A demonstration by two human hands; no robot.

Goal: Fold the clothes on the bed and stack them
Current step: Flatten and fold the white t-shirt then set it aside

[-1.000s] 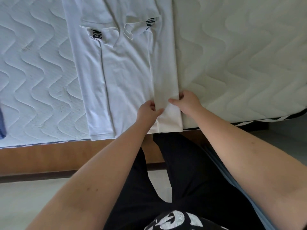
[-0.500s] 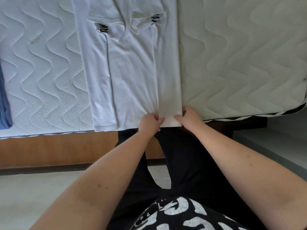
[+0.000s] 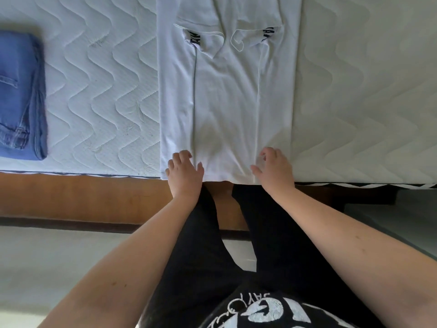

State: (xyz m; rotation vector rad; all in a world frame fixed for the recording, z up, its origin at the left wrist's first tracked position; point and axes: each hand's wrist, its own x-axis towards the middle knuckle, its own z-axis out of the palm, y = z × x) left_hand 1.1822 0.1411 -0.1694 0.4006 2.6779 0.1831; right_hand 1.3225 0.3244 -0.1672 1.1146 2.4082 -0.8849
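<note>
One white T-shirt [image 3: 227,95] lies flat on the quilted mattress [image 3: 354,91], with its hem at the near edge and its collar end running out of view at the top. Both long sides are folded inward, so two fold lines run lengthwise down the fabric. Two short sleeves lie on top of the body, each showing one black printed band.

Two hands rest on the hem end of the shirt. The left hand [image 3: 185,172] lies palm down on the left folded panel, with its fingers loosely spread and slightly bent and touching the cloth. The right hand [image 3: 275,169] sits on the right fold line with its fingers curled; whether it pinches the fabric or only presses on it cannot be told.

One folded pair of blue jeans [image 3: 21,98] lies on the mattress well to the left of the shirt, apart from it. One wooden bed frame rail [image 3: 82,197] runs below the mattress edge. The person's two legs, in black trousers [image 3: 260,233], stand against it.
</note>
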